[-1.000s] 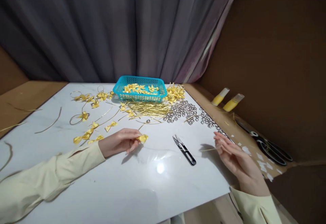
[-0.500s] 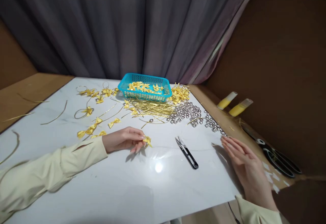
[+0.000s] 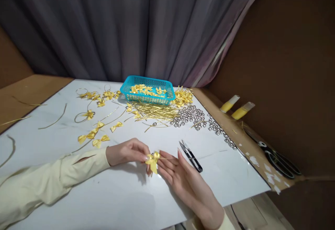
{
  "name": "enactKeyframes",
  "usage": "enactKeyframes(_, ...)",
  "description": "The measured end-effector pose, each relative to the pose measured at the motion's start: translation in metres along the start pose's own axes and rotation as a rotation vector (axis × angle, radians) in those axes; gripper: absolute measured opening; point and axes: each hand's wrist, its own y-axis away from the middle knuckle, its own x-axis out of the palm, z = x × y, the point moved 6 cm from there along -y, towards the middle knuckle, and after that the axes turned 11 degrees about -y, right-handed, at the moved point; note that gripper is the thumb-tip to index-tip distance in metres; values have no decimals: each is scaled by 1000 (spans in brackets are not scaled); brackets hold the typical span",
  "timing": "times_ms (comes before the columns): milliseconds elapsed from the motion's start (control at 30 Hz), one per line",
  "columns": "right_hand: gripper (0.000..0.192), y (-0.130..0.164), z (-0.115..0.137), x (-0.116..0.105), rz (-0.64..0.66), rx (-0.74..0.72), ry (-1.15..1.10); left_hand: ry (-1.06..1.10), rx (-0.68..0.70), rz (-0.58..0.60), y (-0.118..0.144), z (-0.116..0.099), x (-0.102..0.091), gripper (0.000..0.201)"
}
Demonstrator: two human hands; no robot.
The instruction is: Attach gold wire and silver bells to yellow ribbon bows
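Between the thumb and fingertips of my left hand (image 3: pixel 131 152) is a small yellow ribbon bow (image 3: pixel 153 163), held just above the white table. A dark silvery bead shows at its top. From the bow a thin cord (image 3: pixel 209 155) runs right, past the fingers of my right hand (image 3: pixel 190 184). That hand is open, palm turned up, fingers stretched toward the bow; whether they touch it I cannot tell. Black-handled thread snips (image 3: pixel 193 158) lie just beyond my right thumb. Several more yellow bows (image 3: pixel 101 140) rest on the table past my left wrist.
A blue plastic basket (image 3: pixel 148 99) of bows stands at the back. In front lie gold cords (image 3: pixel 157 111), with silver beads (image 3: pixel 190 115) to their right. Two yellow-filled tubes (image 3: pixel 243 110) and large scissors (image 3: pixel 277 160) sit along the right side.
My right hand has come left from the beads at the table's right edge to beside the bow. The bow is a little lower and turned so its tails hang down.
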Motion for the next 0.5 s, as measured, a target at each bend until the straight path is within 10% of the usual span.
enactKeyframes(233, 40, 5, 59, -19, -119, -197, -452, -22, -73, 45, 0, 5, 0, 18)
enactKeyframes(500, 37, 56, 138, -69, -269, -649, -375, -6, -159, -12, -5, 14, -3, 24)
